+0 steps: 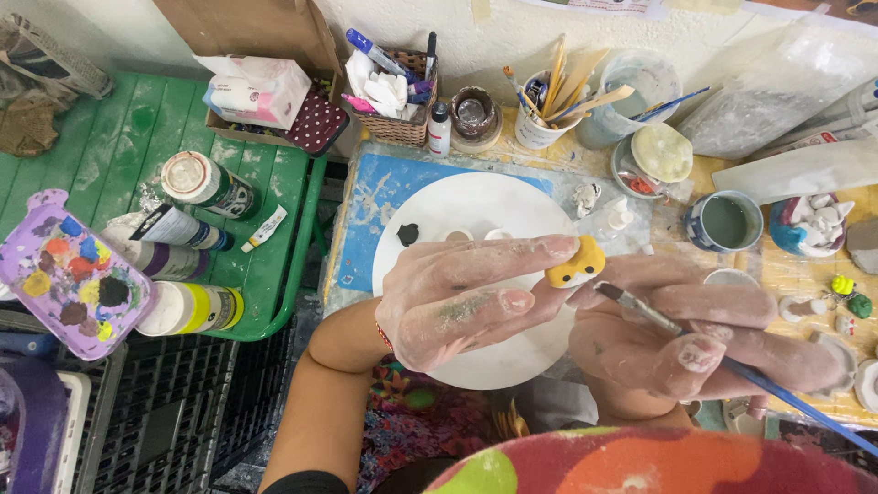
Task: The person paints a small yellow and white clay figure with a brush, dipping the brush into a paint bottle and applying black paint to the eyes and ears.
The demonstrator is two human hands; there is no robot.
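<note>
Two clay-dusted hands are held close together above the middle of the tabletop. A small yellow-and-white clay figure is pinched between the fingertips of the left hand, whose grip is closed on it, over the right edge of a round white board. A thin blue-handled paintbrush is grasped in the right hand, its grip clenched around the handle, and the bristle tip is brought just beside the figure's lower edge. On the white board a black paint blob is seen near its left edge. Along the tabletop's back edge a cup of brushes and sticks and a wicker basket of markers are stood. Toward the right edge a mug of murky water and small clay pieces are laid. On the green side table at the left, paint bottles are placed, with a purple palette beside its front corner.
</note>
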